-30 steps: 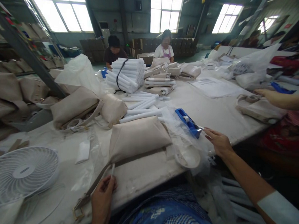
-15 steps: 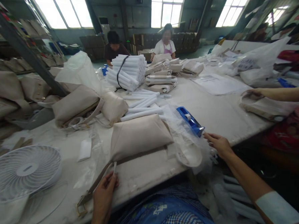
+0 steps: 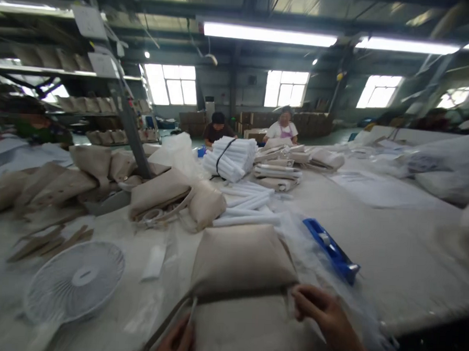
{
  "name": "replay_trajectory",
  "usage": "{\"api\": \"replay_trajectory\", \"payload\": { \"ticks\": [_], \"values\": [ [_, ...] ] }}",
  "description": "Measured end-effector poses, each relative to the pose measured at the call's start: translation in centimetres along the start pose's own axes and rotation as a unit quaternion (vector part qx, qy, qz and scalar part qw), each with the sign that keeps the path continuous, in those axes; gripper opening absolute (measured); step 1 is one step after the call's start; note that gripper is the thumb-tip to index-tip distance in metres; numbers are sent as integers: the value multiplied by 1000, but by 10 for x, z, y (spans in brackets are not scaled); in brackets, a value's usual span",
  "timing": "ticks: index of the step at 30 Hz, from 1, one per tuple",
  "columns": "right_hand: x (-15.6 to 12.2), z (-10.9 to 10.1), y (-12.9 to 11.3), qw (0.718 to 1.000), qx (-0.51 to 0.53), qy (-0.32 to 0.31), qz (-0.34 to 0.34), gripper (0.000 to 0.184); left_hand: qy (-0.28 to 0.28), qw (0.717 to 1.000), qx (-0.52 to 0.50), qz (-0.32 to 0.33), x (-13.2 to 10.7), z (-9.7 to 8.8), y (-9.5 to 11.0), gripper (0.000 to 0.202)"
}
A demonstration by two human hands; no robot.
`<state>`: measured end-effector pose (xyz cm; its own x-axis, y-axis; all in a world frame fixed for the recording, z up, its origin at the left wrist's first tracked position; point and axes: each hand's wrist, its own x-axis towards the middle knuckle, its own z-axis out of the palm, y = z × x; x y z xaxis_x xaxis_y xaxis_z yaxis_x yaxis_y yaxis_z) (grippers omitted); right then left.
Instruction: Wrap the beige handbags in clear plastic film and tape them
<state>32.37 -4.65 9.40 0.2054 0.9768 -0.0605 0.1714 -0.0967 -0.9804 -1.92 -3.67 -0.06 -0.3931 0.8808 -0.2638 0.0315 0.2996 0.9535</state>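
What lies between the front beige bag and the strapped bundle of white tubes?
Loose white tubes lie between the beige bag and the strapped bundle, seen in the head view.

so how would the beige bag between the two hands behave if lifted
The bag probably gives when squeezed but keeps some shape, as its body looks puffed out. It seems unlikely to roll, given its broad, squarish outline. The strap running off its left corner may trail.
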Motion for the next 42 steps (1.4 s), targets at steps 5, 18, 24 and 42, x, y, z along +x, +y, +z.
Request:
{"api": "replay_trajectory", "payload": {
  "ticks": [5,18,24,42],
  "values": [
    [-1,122,-6,972,94,-210,55,36,-38,998,-51,-15,-14,-2,13,64],
    [10,236,26,962,101,-204,153,45,-59,995,-83,-11,-10,-4,-3,58],
    [17,238,24,956,61,-226,175,40,-58,997,-50,9,-8,-7,-5,45],
    [20,223,30,921,118,-299,219,37,-113,993,-43,-11,-8,-17,15,39]
  ]
}}
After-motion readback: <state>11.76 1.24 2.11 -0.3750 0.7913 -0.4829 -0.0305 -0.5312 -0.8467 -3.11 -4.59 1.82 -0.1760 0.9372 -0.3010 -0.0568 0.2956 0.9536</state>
